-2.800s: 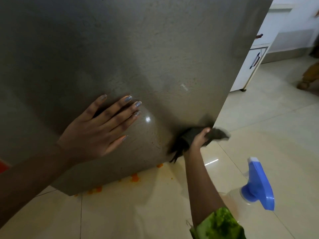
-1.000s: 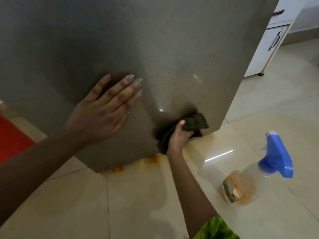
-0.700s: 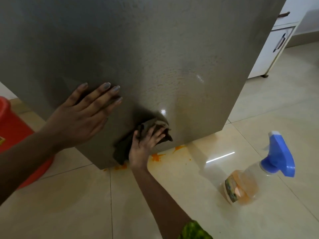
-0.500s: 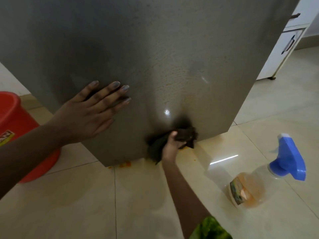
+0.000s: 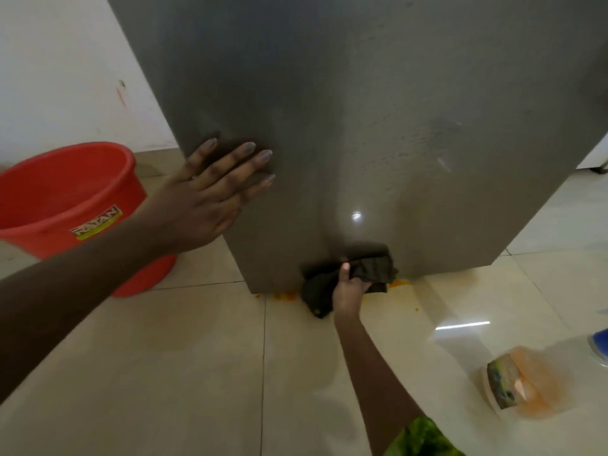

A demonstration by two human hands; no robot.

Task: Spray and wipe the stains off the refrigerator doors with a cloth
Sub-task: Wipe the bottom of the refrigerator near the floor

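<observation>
The grey refrigerator door (image 5: pixel 378 120) fills the upper middle of the view, with faint wet streaks on its right part. My left hand (image 5: pixel 210 195) lies flat on the door's lower left, fingers straight and spread. My right hand (image 5: pixel 350 289) grips a dark cloth (image 5: pixel 375 271) bunched against the door's bottom edge. A clear spray bottle (image 5: pixel 526 380) with orange liquid stands on the floor at the right; its blue trigger head is mostly cut off by the frame edge.
A red plastic bucket (image 5: pixel 62 192) stands on the floor left of the refrigerator, by the white wall (image 5: pixel 65 67). Orange spatter (image 5: pixel 399 284) lies on the cream floor tiles (image 5: pixel 184 357) under the door's edge.
My right hand swept the cloth left and back right along the door's lower part and now holds it at the very bottom edge. The view swung left, bringing the bucket in.
</observation>
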